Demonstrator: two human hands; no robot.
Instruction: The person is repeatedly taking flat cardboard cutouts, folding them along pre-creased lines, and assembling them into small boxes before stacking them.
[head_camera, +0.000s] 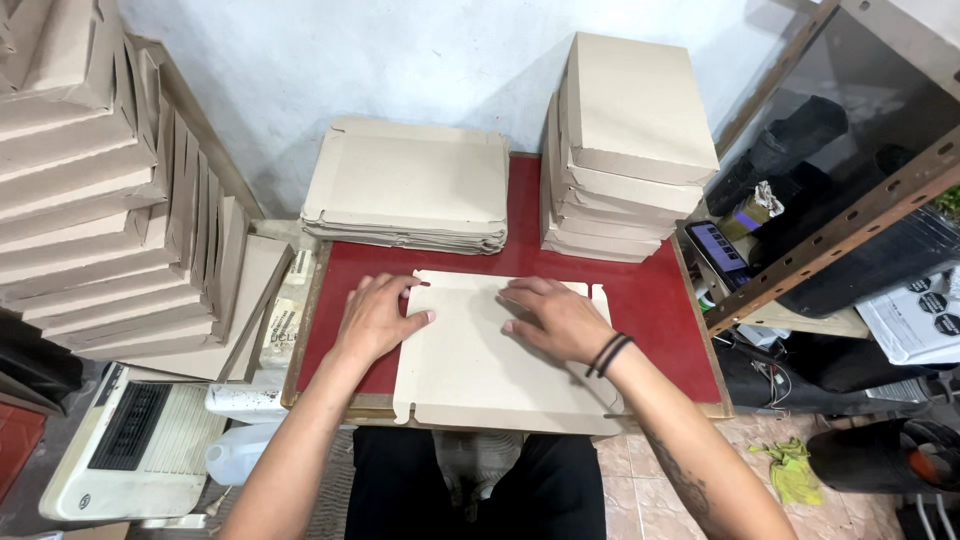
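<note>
A flat, unfolded cardboard box blank (480, 370) lies on the red-topped table (660, 330), its near edge overhanging the front. My left hand (378, 318) rests palm down on the blank's left edge, fingers spread. On the blank's upper middle presses my right hand (555, 318), also flat, with black bands on its wrist. Neither hand grips anything.
A stack of flat blanks (410, 185) sits at the table's back left, a pile of folded boxes (625, 140) at back right. More folded boxes (110, 190) tower at left. A metal shelf (850, 210) with a phone (718, 247) stands right. A white appliance (130, 440) sits low left.
</note>
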